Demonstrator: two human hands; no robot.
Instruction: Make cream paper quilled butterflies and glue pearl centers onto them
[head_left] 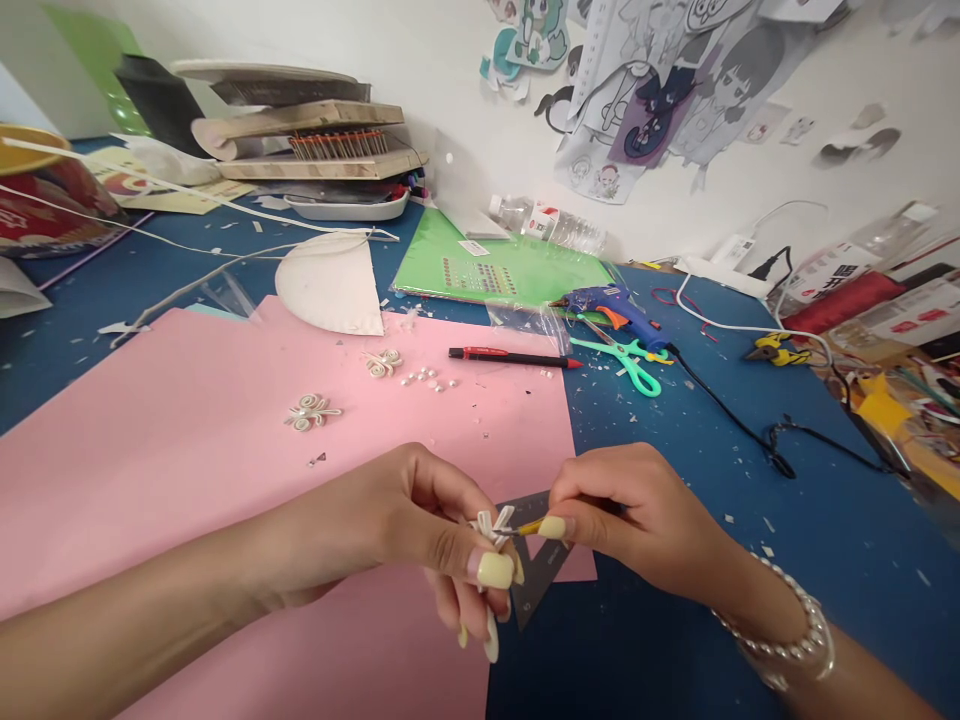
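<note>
My left hand [442,540] pinches a small white looped-cord ornament [491,525] between thumb and fingers. In my right hand [630,515] is a slim yellow tool with a fine metal tip [531,526]; its tip touches the cord loops, and its rear part is hidden by my fingers. Beneath both hands lies a dark set square [536,590], partly covered. On the pink sheet [187,480] rest a finished-looking cord knot with a pearl [309,412] and a second coiled cord knot [383,363]. Several loose pearl beads [429,377] lie beside the second one.
A red and black pen [514,357] lies above my hands. Green scissors [626,362] and a blue glue gun [619,310] with a trailing black cord sit right of it. Farther back are a white card piece [330,285], a green folder [420,265] and stacked boards [300,140].
</note>
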